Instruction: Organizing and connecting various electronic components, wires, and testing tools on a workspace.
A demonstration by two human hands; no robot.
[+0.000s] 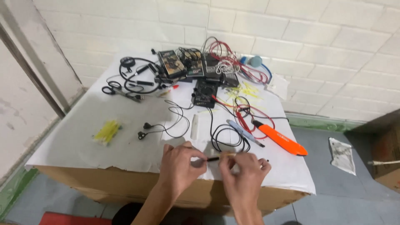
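- Head view: at lower centre, a thin black cable (213, 158) is pinched between the closed fingers of the left hand (180, 164) and the right hand (243, 168).
- An orange tool (280, 140) is seen right of centre, yellow sticks (107, 131) at left.

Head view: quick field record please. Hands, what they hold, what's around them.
left hand: pinching a thin black cable end at the table's near edge
right hand: fingertips pinched on the same cable end, from the other side
cable: black, loops back across the white sheet
near right: orange-handled tool, blue-grey pen-like tool
near left: black earphones, yellow strips
far side: black meter, red and white wire tangle, scissors
support: cardboard box under the sheet
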